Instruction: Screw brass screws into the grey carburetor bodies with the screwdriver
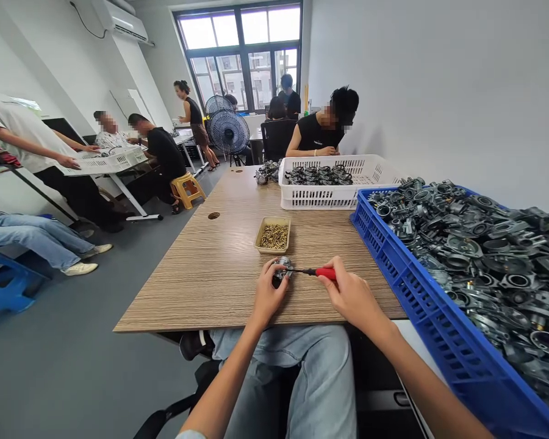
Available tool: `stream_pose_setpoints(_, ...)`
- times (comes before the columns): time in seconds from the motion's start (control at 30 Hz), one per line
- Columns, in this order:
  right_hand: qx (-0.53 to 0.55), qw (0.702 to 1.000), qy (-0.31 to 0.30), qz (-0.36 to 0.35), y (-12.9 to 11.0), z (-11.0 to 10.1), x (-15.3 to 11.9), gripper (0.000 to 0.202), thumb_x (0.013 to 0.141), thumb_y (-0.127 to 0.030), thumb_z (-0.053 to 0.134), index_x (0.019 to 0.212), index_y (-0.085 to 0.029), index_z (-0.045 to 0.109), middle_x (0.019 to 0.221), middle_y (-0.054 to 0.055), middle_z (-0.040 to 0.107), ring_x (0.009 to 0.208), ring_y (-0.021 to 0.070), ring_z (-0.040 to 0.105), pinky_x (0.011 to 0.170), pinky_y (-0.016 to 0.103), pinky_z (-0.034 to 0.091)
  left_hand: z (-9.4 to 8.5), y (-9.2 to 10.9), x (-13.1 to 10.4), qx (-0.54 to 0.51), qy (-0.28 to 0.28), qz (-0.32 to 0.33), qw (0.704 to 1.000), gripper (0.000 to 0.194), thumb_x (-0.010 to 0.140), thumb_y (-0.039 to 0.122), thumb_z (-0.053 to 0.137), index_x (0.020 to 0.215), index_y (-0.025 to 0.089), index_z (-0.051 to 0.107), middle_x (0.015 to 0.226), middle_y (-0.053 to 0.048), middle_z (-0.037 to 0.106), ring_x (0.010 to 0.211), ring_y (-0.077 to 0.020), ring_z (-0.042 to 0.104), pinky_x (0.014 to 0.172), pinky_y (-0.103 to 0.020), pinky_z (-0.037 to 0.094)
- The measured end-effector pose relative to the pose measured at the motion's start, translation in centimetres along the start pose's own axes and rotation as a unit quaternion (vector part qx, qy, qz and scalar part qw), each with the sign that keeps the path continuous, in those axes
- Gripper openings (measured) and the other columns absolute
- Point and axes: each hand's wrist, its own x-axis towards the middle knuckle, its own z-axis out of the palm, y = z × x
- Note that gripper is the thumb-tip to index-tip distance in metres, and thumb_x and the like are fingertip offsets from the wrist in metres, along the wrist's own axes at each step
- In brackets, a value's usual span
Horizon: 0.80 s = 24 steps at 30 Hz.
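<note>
My left hand (pixel 269 289) grips a small grey cast-metal part (pixel 284 263), holding it on the wooden table. In my right hand (pixel 346 285) is a screwdriver (pixel 326 272) with a red and black handle. Its dark shaft points left, and the tip meets the metal part; the exact contact spot is too small to make out. Just beyond my left hand stands a beige tray (pixel 273 250) filled with small brass-coloured pieces.
A blue crate (pixel 388 253) heaped with metal parts lines the right side. Across the table (pixel 187 277) stands a white basket (pixel 318 196) with more parts, beside a small pile (pixel 268 174). A co-worker (pixel 322 131) sits behind it. Fans (pixel 229 131) stand further back.
</note>
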Motion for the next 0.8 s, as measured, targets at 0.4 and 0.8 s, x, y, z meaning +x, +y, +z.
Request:
stream_pose_setpoints(0.4, 0.032, 0.997, -0.024, -0.068, -0.9, -0.3, -0.6, 0.015, 0.110, -0.031, 0.044, 0.122, -0.026, 0.050, 0.112, 0.008, 0.079, 0.097, 0.0257, 0.077, 0.077, 0.031, 0.047, -0.1, 0.3, 0.0, -0.004, 0.001, 0.000, 1.000, 0.019, 0.098, 0.025, 0.068, 0.117, 0.025, 0.071, 0.142, -0.012, 0.066, 0.135, -0.0289, 0.063, 0.118, -0.049, 0.049)
stream_pose_setpoints(0.8, 0.030, 0.997, -0.029, -0.062, -0.8, -0.4, -0.4, 0.015, 0.110, -0.035, 0.046, 0.122, -0.027, 0.047, 0.106, 0.005, 0.079, 0.092, 0.0256, 0.077, 0.074, 0.030, 0.042, -0.2, 0.6, 0.0, 0.000, 0.002, -0.001, 1.000, 0.019, 0.098, 0.024, 0.068, 0.117, 0.024, 0.070, 0.136, -0.011, 0.066, 0.134, -0.0283, 0.062, 0.117, -0.047, 0.049)
